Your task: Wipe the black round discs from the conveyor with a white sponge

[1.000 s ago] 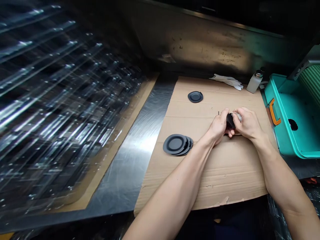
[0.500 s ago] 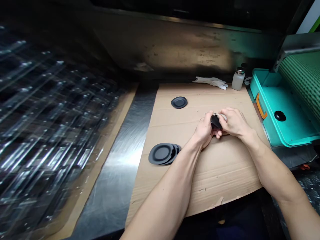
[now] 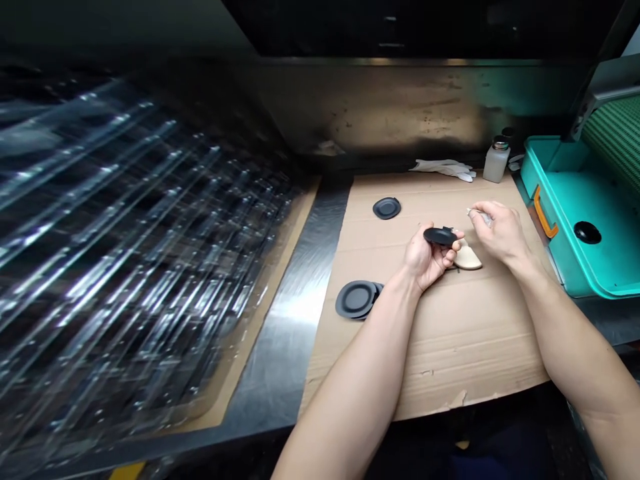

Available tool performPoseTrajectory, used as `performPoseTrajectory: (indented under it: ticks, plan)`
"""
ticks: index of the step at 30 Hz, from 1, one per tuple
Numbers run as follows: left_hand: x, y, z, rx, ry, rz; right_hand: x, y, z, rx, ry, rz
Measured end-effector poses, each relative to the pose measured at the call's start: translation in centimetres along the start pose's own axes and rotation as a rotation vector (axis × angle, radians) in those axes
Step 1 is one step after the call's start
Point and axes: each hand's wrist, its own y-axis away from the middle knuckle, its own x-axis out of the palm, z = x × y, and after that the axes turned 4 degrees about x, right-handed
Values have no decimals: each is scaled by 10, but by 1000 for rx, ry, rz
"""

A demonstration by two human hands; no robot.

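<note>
Left hand (image 3: 426, 257) grips a black disc (image 3: 440, 235) above the cardboard (image 3: 450, 333) on the desk (image 3: 280, 333); right hand (image 3: 500, 232), just beside, pinches a small pale piece (image 3: 475, 213). Keeping the disc level seems wise.

Left hand (image 3: 429, 257) palm-up with fingers curled, right hand (image 3: 500, 231) just beside it, fingertips pinched, both bare forearms outstretched

White glove (image 3: 445, 169), bottle (image 3: 496, 161), teal bin (image 3: 555, 200)
</note>
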Motion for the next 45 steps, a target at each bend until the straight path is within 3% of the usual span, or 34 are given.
performPoseTrajectory:
  ticks: [5,11,15,18,20,22,25,27,31,33,42,45]
  plan:
    - [8,9,-3,-8,-23,31,-3,-1,0,4,52,34]
    - [16,19,-8,132,66,121,-10,1,-8,213,407,169]
    - [15,19,-12,254,141,105,-11,9,8,128,455,210]
    - [12,17,-16,365,196,49,-5,16,20,39,372,407]
    - [10,15,-18,422,212,5,2,20,22,-11,390,473]
    - [9,13,-18,461,215,-36,9,20,19,-34,389,403]
    - [9,9,-15,483,228,-86,21,20,18,-27,248,109]
    - [9,7,-12,454,242,-88,31,23,24,-74,141,-6]
    - [11,4,-6,346,244,-28,49,33,40,-227,139,113]
    - [11,2,-4,341,238,-22,51,33,43,-193,215,110]
    - [5,-3,-2,295,176,-45,35,32,54,-115,425,222]
    - [4,-3,-2,277,137,-49,29,35,59,-158,509,295]
